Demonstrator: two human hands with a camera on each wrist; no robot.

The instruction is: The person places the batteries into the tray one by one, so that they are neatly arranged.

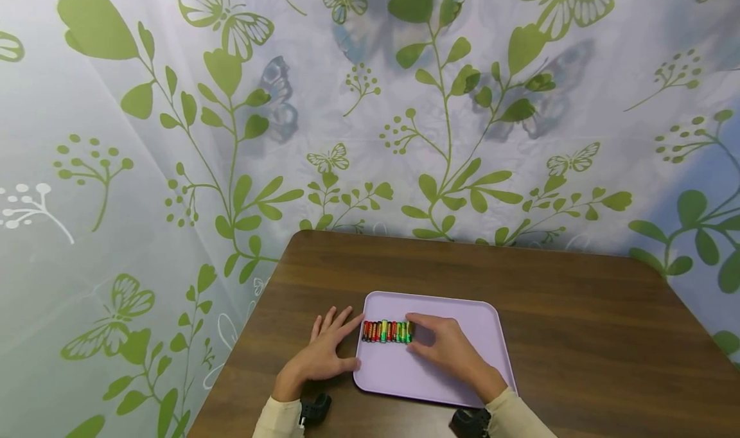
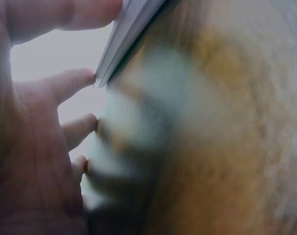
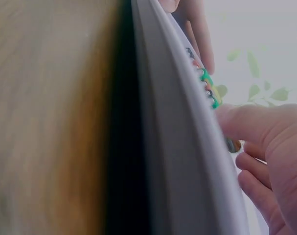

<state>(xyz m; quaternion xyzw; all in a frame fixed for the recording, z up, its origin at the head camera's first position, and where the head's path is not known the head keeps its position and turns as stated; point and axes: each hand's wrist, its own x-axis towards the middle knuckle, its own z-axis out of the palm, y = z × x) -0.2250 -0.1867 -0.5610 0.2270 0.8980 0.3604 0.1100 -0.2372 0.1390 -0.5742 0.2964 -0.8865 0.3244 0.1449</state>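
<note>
A row of small batteries [image 1: 384, 331], red-and-black and green-and-yellow, lies side by side on a lilac tray [image 1: 399, 377]. My right hand [image 1: 448, 347] is at the row's right end, thumb and index finger pinching the end battery [image 1: 410, 332] by its two ends. In the right wrist view, a battery [image 3: 233, 144] shows partly behind the thumb. My left hand [image 1: 324, 353] is spread at the tray's left side, with thumb and index fingertips against the rim [image 2: 120, 36] and the other fingers pointing away over the table.
The tray lies on a dark brown wooden table [image 1: 578, 335]. A curtain [image 1: 370, 104] printed with green leaves and butterflies hangs behind the table and along its left side. Dark wrist devices [image 1: 315, 409] sit at both sleeves.
</note>
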